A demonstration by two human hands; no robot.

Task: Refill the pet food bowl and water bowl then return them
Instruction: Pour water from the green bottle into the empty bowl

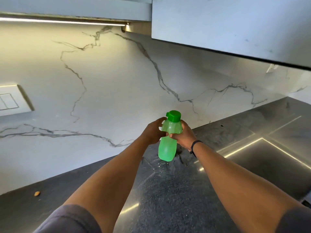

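Two bare forearms reach out from dark sleeves over the counter (168,190), a dark speckled stone top. Both hands meet on a green bottle (168,143) that stands on the counter near the back wall, its darker green cap (174,116) closed on top. The right hand (182,137), with a black band at the wrist, is wrapped around the bottle's waist; the left hand (154,132) curls around the shoulder just below the cap. Neither bowl is in view, so the water has yet to reach one. The likely trouble from here: the plastic looks soft, and if the cap comes off under a tight squeeze, water could jump out over the counter, which already looks streaked around the bottle's base. A loose grip while twisting could also tip the bottle. To the right lies a steel sink (269,157); a small brown crumb (37,193) sits far left. Behind rises a white marble wall (117,81) with grey veins and a switch plate (11,100), under grey cabinets (227,22) with a light strip (64,21).
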